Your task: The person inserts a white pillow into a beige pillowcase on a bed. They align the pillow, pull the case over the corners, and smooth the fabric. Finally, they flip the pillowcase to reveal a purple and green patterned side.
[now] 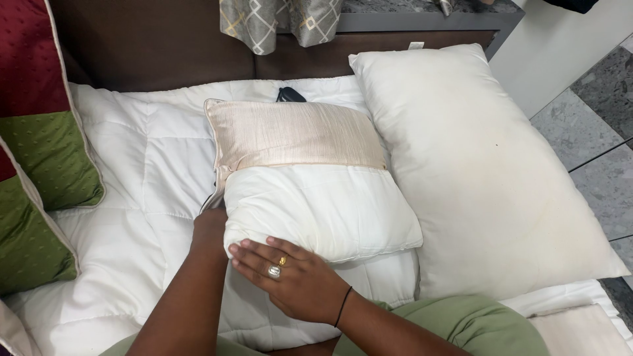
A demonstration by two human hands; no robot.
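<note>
A small white pillow (323,207) lies on the bed, its far half inside a cream satin cover (293,135). My right hand (287,273), with rings and a black wrist band, lies flat with fingers spread on the pillow's near edge. My left hand (210,227) is pushed in at the pillow's near left corner, beside the cover's dark zipped edge; its fingers are hidden, so I cannot tell what they grip.
A large white pillow (481,165) lies to the right. Red and green cushions (39,145) stand at the left on the white quilt (145,171). A dark object (290,95) peeks out behind the cover. Brown headboard (151,46) beyond; tiled floor (593,132) at right.
</note>
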